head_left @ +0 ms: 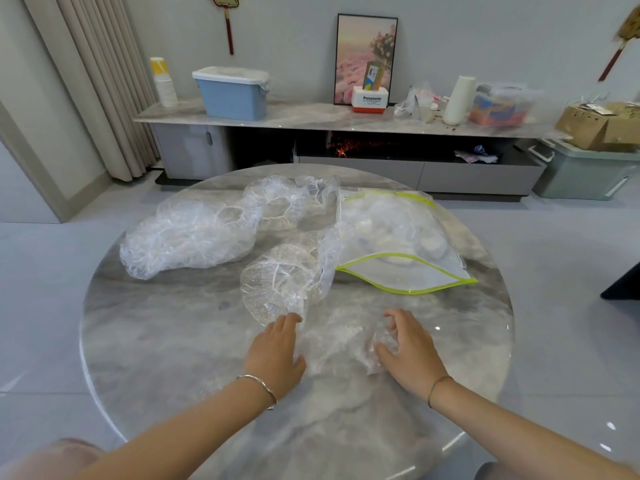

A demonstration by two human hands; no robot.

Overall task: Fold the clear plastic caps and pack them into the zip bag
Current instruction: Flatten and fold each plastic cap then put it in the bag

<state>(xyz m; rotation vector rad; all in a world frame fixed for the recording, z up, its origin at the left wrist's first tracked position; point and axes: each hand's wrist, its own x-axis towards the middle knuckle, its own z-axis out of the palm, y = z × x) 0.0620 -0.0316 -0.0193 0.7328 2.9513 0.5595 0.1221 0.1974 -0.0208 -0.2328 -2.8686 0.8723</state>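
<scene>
A flattened clear plastic cap [337, 351] lies on the round marble table [156, 341] between my hands. My left hand [277, 351] rests flat on its left edge with fingers straight. My right hand [408, 344] touches its right side, fingers bent over the crinkled plastic. Another clear cap [284, 282] lies just beyond my left hand. A pile of loose caps [194, 233] stretches across the far left of the table. The zip bag [398, 244], clear with a yellow-green zip edge, lies at the right with its mouth open toward me and folded caps inside.
Beyond the table stands a long low cabinet [311, 119] with a blue bin [232, 93], a framed picture [365, 60], a white roll [459, 100] and boxes. A curtain [104, 81] hangs at the left. Grey floor surrounds the table.
</scene>
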